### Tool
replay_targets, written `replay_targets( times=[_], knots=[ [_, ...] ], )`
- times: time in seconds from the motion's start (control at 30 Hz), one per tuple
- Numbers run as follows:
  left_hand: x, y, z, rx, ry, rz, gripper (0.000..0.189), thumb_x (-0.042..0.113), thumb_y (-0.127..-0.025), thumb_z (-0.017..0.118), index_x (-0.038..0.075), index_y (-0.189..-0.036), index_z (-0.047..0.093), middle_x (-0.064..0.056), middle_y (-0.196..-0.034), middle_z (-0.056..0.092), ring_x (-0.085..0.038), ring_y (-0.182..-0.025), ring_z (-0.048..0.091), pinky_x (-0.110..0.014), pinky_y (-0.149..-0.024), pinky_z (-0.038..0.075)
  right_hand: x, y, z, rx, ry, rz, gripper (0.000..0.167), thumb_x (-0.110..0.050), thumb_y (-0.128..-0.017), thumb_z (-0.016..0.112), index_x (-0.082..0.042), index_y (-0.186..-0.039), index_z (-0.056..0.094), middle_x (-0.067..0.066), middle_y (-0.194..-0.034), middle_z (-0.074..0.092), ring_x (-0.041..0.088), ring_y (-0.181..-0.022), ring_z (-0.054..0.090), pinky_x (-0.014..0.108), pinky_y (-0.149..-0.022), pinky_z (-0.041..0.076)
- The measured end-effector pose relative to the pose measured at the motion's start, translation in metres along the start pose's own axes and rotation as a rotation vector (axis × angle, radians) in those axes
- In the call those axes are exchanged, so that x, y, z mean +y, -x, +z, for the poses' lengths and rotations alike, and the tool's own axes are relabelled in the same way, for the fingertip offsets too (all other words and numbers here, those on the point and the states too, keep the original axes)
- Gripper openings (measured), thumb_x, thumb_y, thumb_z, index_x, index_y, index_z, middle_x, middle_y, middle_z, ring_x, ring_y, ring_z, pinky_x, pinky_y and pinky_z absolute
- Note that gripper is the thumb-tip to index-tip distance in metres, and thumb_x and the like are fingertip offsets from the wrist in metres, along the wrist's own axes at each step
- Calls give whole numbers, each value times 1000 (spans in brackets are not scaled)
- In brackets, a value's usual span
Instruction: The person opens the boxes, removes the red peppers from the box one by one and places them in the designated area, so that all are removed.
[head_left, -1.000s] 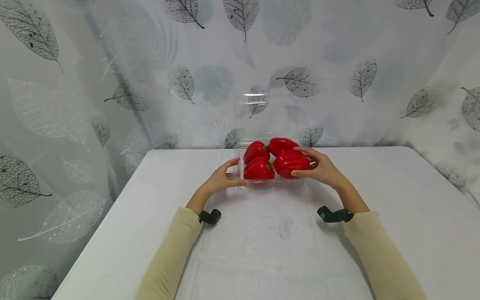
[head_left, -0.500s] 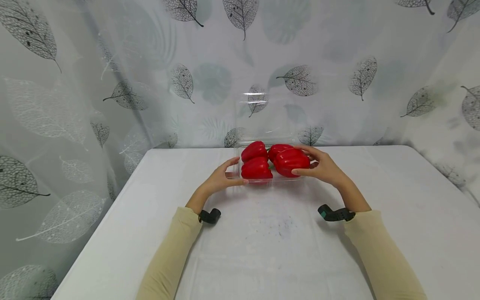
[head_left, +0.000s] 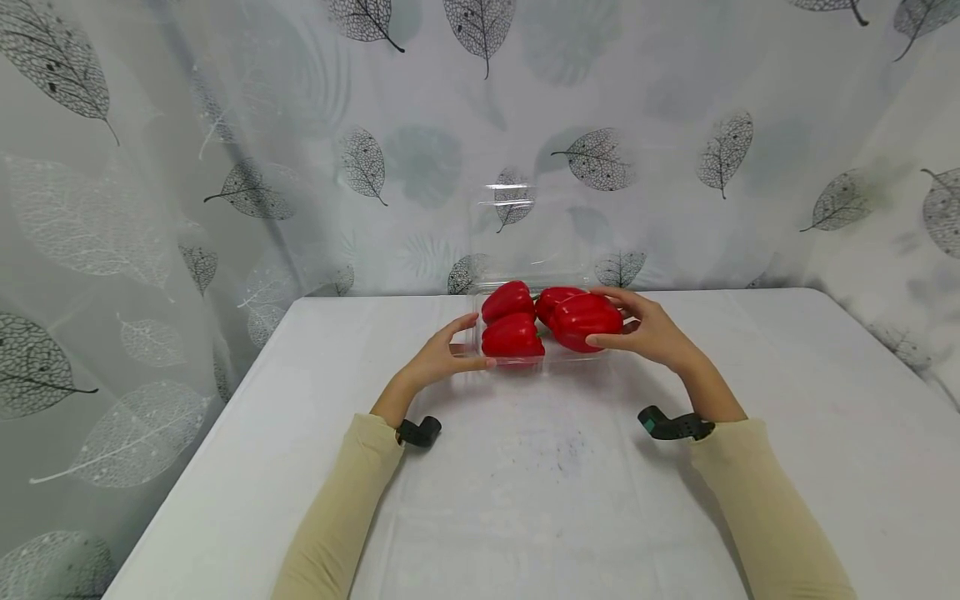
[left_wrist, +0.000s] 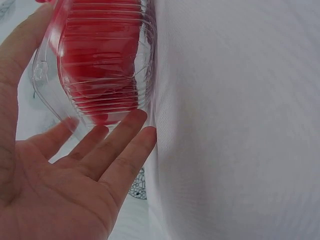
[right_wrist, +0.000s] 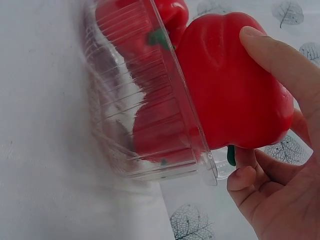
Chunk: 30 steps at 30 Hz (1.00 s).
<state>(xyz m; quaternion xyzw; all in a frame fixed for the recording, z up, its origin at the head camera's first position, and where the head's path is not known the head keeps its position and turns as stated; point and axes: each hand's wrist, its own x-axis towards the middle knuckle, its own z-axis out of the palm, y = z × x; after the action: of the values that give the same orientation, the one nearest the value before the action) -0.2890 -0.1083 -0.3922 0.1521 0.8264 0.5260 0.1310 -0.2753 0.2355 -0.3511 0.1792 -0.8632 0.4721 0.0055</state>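
My right hand (head_left: 651, 333) grips a red bell pepper (head_left: 585, 323), its thumb in front and its fingers behind. In the right wrist view this bell pepper (right_wrist: 225, 85) stands above the rim of a clear plastic container (right_wrist: 175, 65). Three other red bell peppers lie in the container: one at the back left (head_left: 507, 302), one at the front left (head_left: 512, 337) and one at the back, partly hidden (head_left: 552, 302). My left hand (head_left: 435, 358) touches the container's left end, its fingers fairly straight and the thumb at the front corner. In the left wrist view, fingertips (left_wrist: 137, 117) meet the ribbed wall.
The container's clear lid (head_left: 525, 225) stands up at the back, against a leaf-patterned curtain (head_left: 420, 100). Under everything lies a white tablecloth (head_left: 525, 500), with faint dark marks in front of the container. A dark wrist strap (head_left: 675, 427) sits on each arm.
My right hand's bell pepper has settled slightly forward and to the right, covering more of the back one. The left peppers have shifted slightly left. My left hand has stayed in place.
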Motion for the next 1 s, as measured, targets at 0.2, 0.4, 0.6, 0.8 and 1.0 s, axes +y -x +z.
replay_targets(
  times=[0.2, 0.4, 0.6, 0.8, 1.0],
  knots=[
    [-1, -1, 1, -2, 5, -7, 89, 29, -81, 79, 24, -154, 28, 0, -157, 31, -33, -136, 43, -51, -99, 48, -1, 2, -2, 5, -3, 11, 77, -21, -83, 78, -13, -148, 40, 20, -139, 49, 34, -119, 50, 19, -78, 52],
    [-1, -2, 0, -1, 10, -9, 89, 30, -81, 79, 24, -154, 28, 1, -157, 31, -33, -136, 44, -51, -99, 47, -2, 2, -5, 17, 6, 9, 76, -22, -83, 78, -13, -149, 40, 19, -139, 49, 34, -119, 50, 17, -77, 51],
    [1, 0, 0, 0, 11, -9, 89, 29, -81, 79, 24, -154, 28, 1, -157, 32, -33, -135, 44, -51, -99, 48, -1, 3, -8, 31, 13, 3, 76, -21, -84, 78, -13, -149, 39, 20, -139, 48, 34, -118, 49, 16, -76, 51],
    [1, 0, 0, 0, 10, -3, 89, 29, -82, 79, 24, -154, 28, 0, -157, 32, -33, -135, 45, -50, -97, 49, 2, 3, -10, 43, 18, 1, 78, -20, -84, 77, -12, -151, 36, 21, -140, 47, 35, -119, 48, 14, -75, 50],
    [1, 1, 0, 2, 14, -5, 89, 29, -81, 79, 24, -154, 28, 0, -157, 32, -32, -135, 45, -50, -97, 49, 3, 4, -14, 69, 31, 4, 79, -20, -85, 77, -12, -151, 35, 21, -140, 47, 34, -119, 48, 13, -74, 49]
  ],
)
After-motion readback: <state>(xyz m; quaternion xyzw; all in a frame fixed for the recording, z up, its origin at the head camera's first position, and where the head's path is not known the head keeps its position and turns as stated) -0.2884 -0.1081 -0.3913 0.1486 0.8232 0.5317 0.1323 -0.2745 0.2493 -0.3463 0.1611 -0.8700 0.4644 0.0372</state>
